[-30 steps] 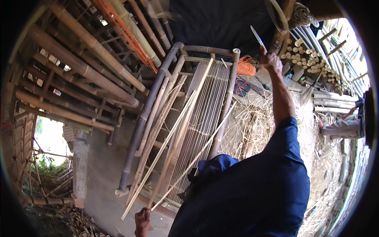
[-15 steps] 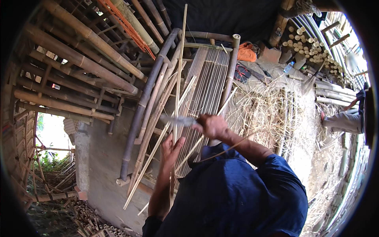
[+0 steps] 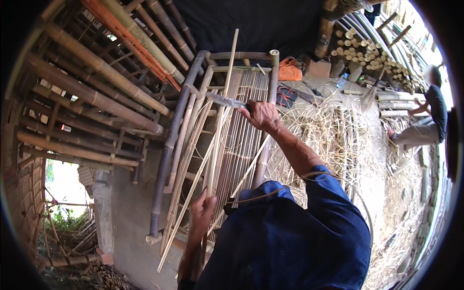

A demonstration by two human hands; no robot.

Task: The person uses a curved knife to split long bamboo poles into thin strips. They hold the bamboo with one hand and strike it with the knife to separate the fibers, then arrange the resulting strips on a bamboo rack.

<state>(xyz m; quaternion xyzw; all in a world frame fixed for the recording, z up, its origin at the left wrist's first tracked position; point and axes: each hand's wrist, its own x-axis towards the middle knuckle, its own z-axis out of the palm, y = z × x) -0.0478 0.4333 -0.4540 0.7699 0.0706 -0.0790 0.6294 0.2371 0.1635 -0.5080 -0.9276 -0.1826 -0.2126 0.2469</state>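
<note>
My right hand [image 3: 263, 115] is closed around the handle of a knife [image 3: 225, 100]. Its grey blade points left and lies across a long, pale bamboo strip [image 3: 216, 150], near the strip's upper part. Lower down, my left hand [image 3: 203, 209] is wrapped round the near end of that strip. Beneath both hands is a bamboo bench [image 3: 262, 159] with dark poles and a slatted top. Another thin strip [image 3: 186, 205] slants across the bench under the held one. The knife's handle is mostly hidden in my fist.
Bamboo poles [image 3: 96, 87] are racked on the left. Loose shavings [image 3: 319, 140] cover the floor to the right. An orange bag [image 3: 289, 70] and a plastic bottle [image 3: 342, 80] lie beyond them. At the far right stands another person [image 3: 435, 111]. Cut bamboo [image 3: 357, 48] is stacked at the back.
My right hand and the knife have moved away from me, up along the strip. My left hand has come nearer to my body, drawing the strip back. The other person shows more fully.
</note>
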